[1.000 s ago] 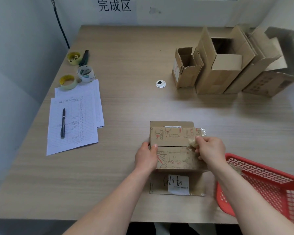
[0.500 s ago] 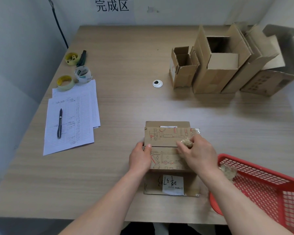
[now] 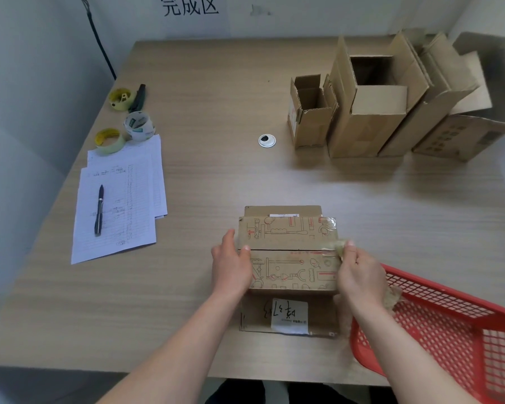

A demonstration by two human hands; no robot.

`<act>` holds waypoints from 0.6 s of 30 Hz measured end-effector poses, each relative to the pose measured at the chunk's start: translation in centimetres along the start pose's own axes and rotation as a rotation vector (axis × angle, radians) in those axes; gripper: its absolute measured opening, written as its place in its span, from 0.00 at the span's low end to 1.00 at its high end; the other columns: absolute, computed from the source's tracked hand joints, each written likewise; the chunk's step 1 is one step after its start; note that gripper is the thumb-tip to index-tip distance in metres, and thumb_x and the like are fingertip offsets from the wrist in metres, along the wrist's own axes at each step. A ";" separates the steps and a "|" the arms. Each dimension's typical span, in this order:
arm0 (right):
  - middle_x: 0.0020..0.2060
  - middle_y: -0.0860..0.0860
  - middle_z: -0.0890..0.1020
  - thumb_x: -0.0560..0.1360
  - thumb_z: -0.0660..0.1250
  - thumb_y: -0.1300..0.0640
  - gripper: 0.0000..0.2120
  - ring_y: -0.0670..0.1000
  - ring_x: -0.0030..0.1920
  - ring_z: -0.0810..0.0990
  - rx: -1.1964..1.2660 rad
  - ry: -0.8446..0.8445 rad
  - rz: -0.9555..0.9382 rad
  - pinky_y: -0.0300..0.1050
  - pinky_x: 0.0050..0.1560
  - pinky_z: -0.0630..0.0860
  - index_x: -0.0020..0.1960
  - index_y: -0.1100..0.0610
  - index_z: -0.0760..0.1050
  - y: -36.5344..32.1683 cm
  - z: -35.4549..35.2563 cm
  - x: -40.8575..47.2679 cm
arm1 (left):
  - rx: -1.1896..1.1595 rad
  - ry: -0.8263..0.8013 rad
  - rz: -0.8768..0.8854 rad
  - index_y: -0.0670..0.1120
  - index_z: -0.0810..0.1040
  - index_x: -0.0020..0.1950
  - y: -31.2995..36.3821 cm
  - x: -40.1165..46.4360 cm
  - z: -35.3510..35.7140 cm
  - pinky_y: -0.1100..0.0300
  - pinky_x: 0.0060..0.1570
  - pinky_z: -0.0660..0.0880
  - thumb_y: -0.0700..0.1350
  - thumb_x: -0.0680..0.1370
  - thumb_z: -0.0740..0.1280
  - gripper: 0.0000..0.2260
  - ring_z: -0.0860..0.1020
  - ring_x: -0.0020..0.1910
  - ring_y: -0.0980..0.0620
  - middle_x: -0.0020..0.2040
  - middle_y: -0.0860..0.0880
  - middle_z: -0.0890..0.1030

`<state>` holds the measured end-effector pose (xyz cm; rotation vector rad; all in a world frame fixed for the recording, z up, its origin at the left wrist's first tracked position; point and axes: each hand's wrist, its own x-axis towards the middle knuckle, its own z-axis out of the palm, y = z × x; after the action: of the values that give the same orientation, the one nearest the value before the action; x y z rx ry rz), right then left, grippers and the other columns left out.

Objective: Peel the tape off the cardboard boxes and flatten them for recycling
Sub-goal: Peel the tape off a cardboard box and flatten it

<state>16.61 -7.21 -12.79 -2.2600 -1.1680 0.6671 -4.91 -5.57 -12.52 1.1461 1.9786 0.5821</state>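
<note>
A wood-grain counter (image 3: 204, 176) meets a pale wall. On its near edge sits the printed box (image 3: 289, 252); the left hand (image 3: 231, 266) steadies it with relaxed fingers, while the right hand (image 3: 359, 272) pinches tape (image 3: 339, 248) at its seam.

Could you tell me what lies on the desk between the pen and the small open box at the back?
In the head view, only a round cable grommet sits between the pen and the small box; otherwise bare desk.

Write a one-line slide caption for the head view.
Left hand steadies a printed cardboard box while the right hand pinches tape at its seam.
</note>
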 end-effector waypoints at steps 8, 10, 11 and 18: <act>0.40 0.45 0.74 0.82 0.58 0.43 0.18 0.56 0.46 0.75 0.223 0.078 -0.027 0.48 0.45 0.65 0.60 0.57 0.67 -1.0 -0.1 -0.8 | 0.527 -0.103 0.456 0.55 0.65 0.77 0.9 0.1 -0.1 0.47 0.78 0.52 0.51 0.81 0.62 0.24 0.45 0.80 0.43 0.82 0.48 0.50; 0.41 0.46 0.76 0.82 0.61 0.47 0.11 0.53 0.44 0.75 0.278 0.066 -0.103 0.46 0.43 0.65 0.54 0.56 0.69 -1.6 0.7 -0.5 | 0.660 -0.096 0.443 0.55 0.64 0.77 0.8 -0.1 -0.5 0.46 0.78 0.48 0.62 0.78 0.63 0.28 0.40 0.80 0.42 0.82 0.49 0.47; 0.40 0.45 0.76 0.82 0.62 0.50 0.09 0.53 0.43 0.76 0.290 0.047 -0.133 0.46 0.42 0.65 0.51 0.56 0.70 -1.8 1.2 -0.2 | 0.714 -0.084 0.449 0.54 0.65 0.75 0.8 -0.2 -0.8 0.45 0.78 0.47 0.65 0.76 0.64 0.31 0.39 0.80 0.42 0.82 0.49 0.46; 0.35 0.53 0.80 0.83 0.59 0.49 0.19 0.58 0.41 0.79 0.292 -0.071 -0.104 0.52 0.41 0.71 0.40 0.61 0.76 -4.7 4.0 2.2 | 0.745 -0.174 0.419 0.56 0.58 0.77 0.5 1.1 -2.3 0.43 0.78 0.44 0.70 0.70 0.69 0.41 0.40 0.80 0.43 0.82 0.50 0.44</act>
<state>12.45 -2.17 -13.27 -1.9343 -1.1313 0.8239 -6.83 -4.42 -11.24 2.0135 1.8468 -0.0939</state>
